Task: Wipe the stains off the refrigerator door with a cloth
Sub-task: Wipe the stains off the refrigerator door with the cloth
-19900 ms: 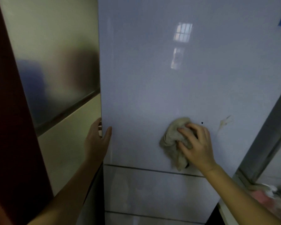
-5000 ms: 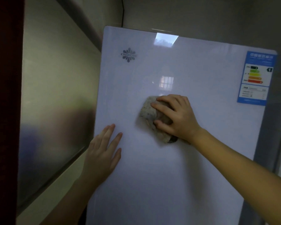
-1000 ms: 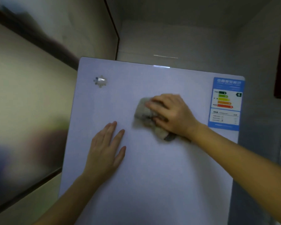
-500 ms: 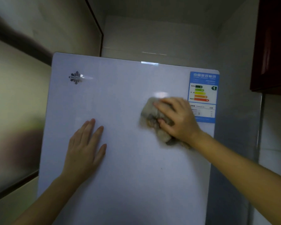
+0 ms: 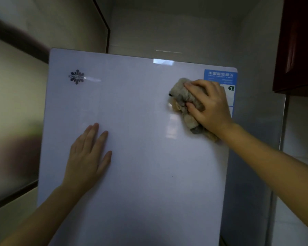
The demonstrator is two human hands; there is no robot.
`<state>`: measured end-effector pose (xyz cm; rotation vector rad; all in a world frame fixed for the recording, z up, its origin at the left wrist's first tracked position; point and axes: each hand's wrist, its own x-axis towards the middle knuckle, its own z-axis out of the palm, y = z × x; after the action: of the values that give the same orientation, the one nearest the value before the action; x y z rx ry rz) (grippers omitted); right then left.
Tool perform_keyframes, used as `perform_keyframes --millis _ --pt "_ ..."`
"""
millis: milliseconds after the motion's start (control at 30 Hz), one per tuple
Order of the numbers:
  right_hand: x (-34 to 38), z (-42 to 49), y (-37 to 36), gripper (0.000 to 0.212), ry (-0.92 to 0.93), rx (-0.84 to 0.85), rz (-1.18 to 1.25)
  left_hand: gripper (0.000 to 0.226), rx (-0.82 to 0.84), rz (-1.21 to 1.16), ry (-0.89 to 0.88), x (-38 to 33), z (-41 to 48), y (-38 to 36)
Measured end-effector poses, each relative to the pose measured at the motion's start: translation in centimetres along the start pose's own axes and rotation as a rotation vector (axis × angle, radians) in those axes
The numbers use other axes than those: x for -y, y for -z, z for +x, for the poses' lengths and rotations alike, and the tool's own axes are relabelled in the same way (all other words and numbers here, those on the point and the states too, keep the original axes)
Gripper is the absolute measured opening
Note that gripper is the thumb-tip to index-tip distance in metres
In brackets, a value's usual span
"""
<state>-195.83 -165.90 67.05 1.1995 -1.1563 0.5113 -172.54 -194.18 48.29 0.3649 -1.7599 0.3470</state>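
Note:
The white refrigerator door (image 5: 140, 107) fills the middle of the head view, with a dark snowflake logo (image 5: 76, 76) near its top left. A crumpled beige-grey cloth (image 5: 182, 97) lies bunched against the door's upper right. My right hand (image 5: 209, 105) grips the cloth and presses it to the door, covering part of the blue energy label (image 5: 220, 75). My left hand (image 5: 89, 155) rests flat on the door's left half, fingers straight. One tiny dark speck (image 5: 172, 176) shows lower on the door.
A frosted glass panel with a dark frame (image 5: 12, 121) stands close on the left. A dark red cabinet (image 5: 299, 43) hangs at the upper right. A grey wall (image 5: 167, 27) rises behind the refrigerator top, and white tiles (image 5: 299, 201) are at the right.
My right hand has slid the cloth to the right and slightly up, onto the edge of the energy label. My left hand stays flat on the door.

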Motion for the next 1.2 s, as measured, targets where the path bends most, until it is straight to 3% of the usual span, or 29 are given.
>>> perform_keyframes --millis 233,400,533,667,800,933,1033,1200 --pt "3.0 -10.9 0.6 0.048 0.107 0.092 0.044 0.061 -0.002 -0.021 -0.024 -1.2 -3.5 -0.5" --pt "5.8 -21.8 1.5 0.043 0.35 0.268 0.054 0.061 0.04 -0.032 -0.031 -2.8 -6.1 -1.0" --pt "5.4 -23.4 2.5 0.042 0.399 0.287 0.059 0.062 0.083 -0.017 -0.008 -3.0 -6.2 -1.0" --pt "2.4 -19.6 3.0 0.045 0.291 0.237 0.043 0.063 0.105 -0.003 -0.038 -2.5 -6.2 -0.9" --pt "-0.5 -13.3 3.6 0.049 0.019 0.1 -0.006 0.063 0.08 0.009 -0.04 -2.7 -6.1 -0.8" --pt "0.8 -11.7 2.8 0.05 -0.107 0.035 0.011 0.064 0.108 0.011 -0.028 -3.0 -6.5 -0.6" --pt "3.7 -14.7 1.5 0.051 0.021 0.109 0.063 0.062 0.119 0.009 -0.023 -2.8 -7.1 -0.4" --pt "10.2 -24.2 -0.8 0.035 0.487 0.32 0.18 0.062 0.151 -0.019 0.006 -2.7 -8.8 -0.3"
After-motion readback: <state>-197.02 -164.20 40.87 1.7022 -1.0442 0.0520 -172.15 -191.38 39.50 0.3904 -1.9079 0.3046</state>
